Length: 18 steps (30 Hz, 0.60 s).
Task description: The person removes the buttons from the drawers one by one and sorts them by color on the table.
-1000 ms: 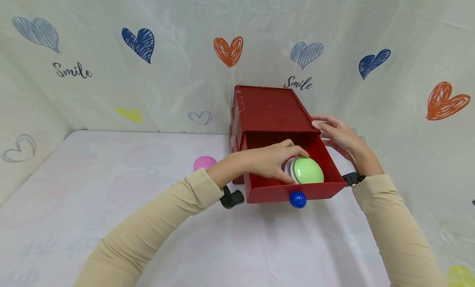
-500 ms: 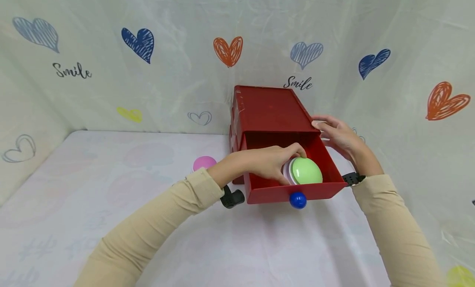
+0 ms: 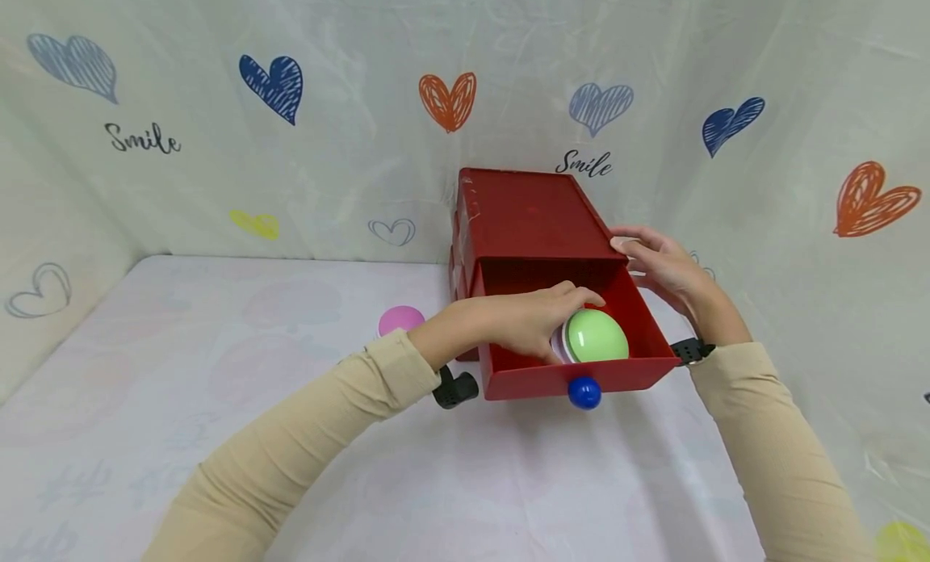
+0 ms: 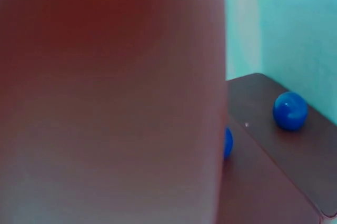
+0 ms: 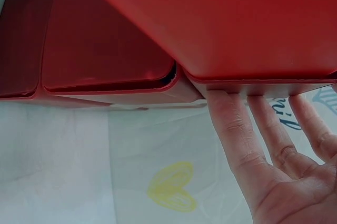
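Observation:
In the head view my left hand (image 3: pixel 534 320) reaches into a pulled-out red drawer (image 3: pixel 508 380) and holds a round thing with a light-green domed top (image 3: pixel 597 336) and a pale rim. The round thing is tilted, dome to the right. My thumb lies at its near left side, mostly behind the drawer front. The fingers stretch over its far side. My right hand (image 3: pixel 664 271) touches the right side of the red cabinet (image 3: pixel 534 215). In the right wrist view its straight fingers (image 5: pixel 237 124) press against the cabinet's side.
A blue ball knob (image 3: pixel 584 393) sticks out from the drawer front. A pink round top (image 3: pixel 400 318) shows on the white table (image 3: pixel 291 344), partly behind my left wrist. Lower drawers carry blue knobs (image 4: pixel 290 111). A patterned curtain (image 3: pixel 349 126) hangs behind the cabinet.
The green-domed thing has shifted slightly left inside the drawer along with my left hand. Its fingers curled more half a second ago and are straighter now. My right hand stays put.

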{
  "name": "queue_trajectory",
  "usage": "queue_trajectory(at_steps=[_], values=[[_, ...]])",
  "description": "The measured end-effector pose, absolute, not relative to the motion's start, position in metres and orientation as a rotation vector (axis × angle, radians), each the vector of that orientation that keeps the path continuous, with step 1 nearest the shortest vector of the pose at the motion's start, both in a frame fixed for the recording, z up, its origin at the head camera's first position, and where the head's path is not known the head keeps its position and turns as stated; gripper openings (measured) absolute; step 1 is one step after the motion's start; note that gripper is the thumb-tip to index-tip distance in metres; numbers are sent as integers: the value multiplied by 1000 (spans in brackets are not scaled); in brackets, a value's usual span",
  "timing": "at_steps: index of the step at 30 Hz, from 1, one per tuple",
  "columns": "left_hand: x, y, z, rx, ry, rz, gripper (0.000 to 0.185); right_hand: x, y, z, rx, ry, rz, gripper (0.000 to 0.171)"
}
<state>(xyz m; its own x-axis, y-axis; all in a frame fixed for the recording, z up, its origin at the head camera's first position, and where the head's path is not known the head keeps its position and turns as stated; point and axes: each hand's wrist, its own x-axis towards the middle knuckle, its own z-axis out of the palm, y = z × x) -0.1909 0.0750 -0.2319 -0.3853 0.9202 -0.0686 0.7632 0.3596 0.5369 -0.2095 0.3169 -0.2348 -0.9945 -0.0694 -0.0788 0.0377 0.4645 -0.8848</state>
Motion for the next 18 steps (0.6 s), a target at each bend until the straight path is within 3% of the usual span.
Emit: queue_trajectory(at_steps=[7, 18], values=[[-190, 75, -232, 1499, 2270, 579, 82, -209, 317, -235, -29, 2612, -1554, 56], [-191, 75, -234, 1587, 2297, 549, 72, -209, 317, -235, -24, 2601, -1551, 57]])
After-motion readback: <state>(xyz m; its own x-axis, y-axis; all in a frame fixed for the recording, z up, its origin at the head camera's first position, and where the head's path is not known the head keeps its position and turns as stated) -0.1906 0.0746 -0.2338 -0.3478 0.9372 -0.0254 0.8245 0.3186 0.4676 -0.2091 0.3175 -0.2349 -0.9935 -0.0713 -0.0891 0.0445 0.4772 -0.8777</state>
